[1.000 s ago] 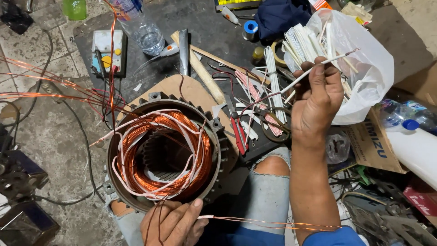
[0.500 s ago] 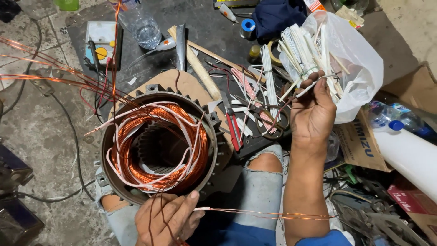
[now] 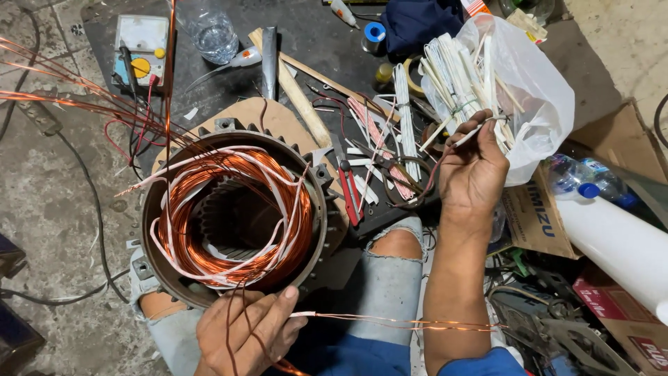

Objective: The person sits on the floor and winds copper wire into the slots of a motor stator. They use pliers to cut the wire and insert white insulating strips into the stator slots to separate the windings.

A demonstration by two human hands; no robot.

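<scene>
A round motor stator (image 3: 233,216) with copper windings and white sleeving rests on my knees. My left hand (image 3: 247,331) lies against its near rim and pinches thin copper wires (image 3: 390,322) that run off to the right. My right hand (image 3: 473,170) is raised at the mouth of a clear plastic bag (image 3: 532,90) full of white insulating sleeves, and its fingers are closed on one thin white sleeve (image 3: 463,136) pulled partly out of the bundle.
Behind the stator, red-handled pliers (image 3: 350,195), wooden sticks (image 3: 299,101), loose white strips, a multimeter (image 3: 142,52), a plastic bottle (image 3: 209,28) and a tape roll (image 3: 374,33) lie on a dark mat. Copper wires stretch left. A cardboard box (image 3: 539,216) and white tube (image 3: 619,244) are right.
My right hand has dropped slightly toward the bag's opening with the white sleeve. The view has shifted a little; my left hand stays on the stator rim with the copper wires.
</scene>
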